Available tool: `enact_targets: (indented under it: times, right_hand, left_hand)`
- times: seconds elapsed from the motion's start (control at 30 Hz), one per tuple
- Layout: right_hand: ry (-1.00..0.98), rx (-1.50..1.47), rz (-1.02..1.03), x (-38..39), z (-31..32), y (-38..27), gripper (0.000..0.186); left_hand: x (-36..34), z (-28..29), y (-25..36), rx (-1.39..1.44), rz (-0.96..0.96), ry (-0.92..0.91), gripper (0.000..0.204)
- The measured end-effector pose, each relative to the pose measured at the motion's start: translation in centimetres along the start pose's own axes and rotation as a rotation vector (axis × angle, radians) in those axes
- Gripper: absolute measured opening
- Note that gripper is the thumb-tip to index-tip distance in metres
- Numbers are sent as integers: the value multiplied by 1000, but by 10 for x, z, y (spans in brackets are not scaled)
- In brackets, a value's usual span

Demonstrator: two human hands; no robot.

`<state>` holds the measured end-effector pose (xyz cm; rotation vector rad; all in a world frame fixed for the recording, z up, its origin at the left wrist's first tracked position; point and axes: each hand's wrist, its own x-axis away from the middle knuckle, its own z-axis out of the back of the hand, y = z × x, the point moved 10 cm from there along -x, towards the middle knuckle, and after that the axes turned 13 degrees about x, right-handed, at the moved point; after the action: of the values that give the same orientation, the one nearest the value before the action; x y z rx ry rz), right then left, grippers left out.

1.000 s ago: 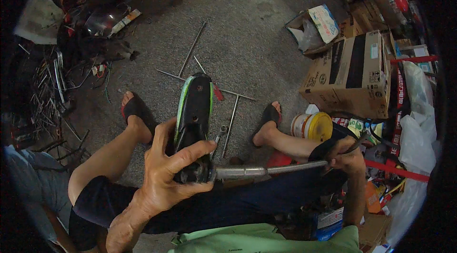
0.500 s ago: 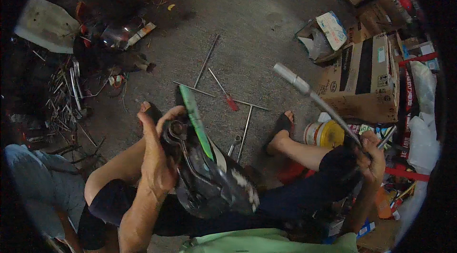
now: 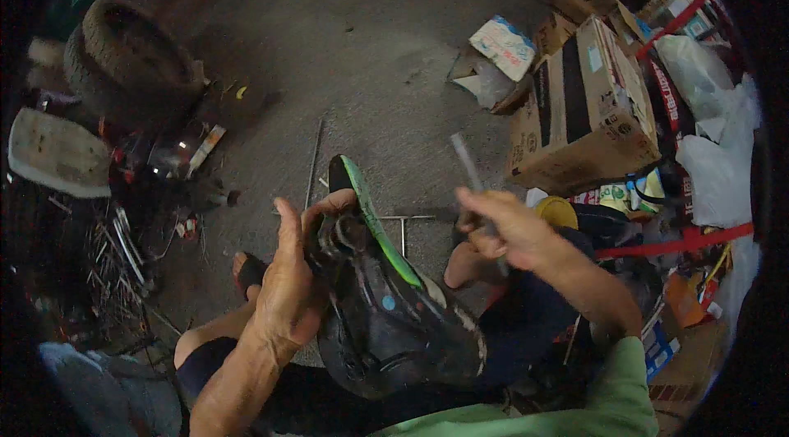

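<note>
A black bicycle saddle [image 3: 399, 334] with a bright green edge rests underside-up across my lap. My left hand [image 3: 292, 285] is wrapped round its narrow end by the metal clamp, thumb sticking up. To the right of the saddle, my right hand [image 3: 514, 227] is closed round a T-handle socket wrench [image 3: 467, 159]. The tool is smeared by motion, its shaft pointing up and away, and the fist hides its handle. The wrench and saddle are apart.
On the floor beyond the saddle lie a T-bar tool [image 3: 315, 159] and another T-bar tool [image 3: 403, 227]. At left are a tyre [image 3: 131, 50] and a heap of metal tools [image 3: 119, 256]. Right are a large cardboard box [image 3: 583, 108] and a yellow-lidded tub [image 3: 559, 212].
My right hand has swung inward from the far right, bringing the wrench nearer the saddle. The saddle, still held by my left hand, sits slightly further right in view. The whole view has shifted.
</note>
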<state>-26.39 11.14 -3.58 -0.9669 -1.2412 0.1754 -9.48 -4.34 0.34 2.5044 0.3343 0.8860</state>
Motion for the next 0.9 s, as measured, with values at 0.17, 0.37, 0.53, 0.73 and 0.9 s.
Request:
enact_targets:
  times: [0.17,0.37,0.53,0.73,0.9]
  right_hand:
    - [-216,15,-48,7,-69,-3,61]
    - [-276,-67,-117,11,-75,8,57]
    - [-250,-224,-140,7,-75,-5,49]
    - [-261,-422,-84,-2,-72,0,36]
    - [-228,-382,-55,4,-61,2,45]
  left_hand:
    - [-24,-16,-4,-179,22,-49,77]
    - [-25,-29,-10,-14,36,-94,91]
    - [-24,-32,-4,80,75,-198,92]
    - [-15,-48,13,-303,-120,-380,72]
    - [-10,-48,10,-449,-202,-352,65]
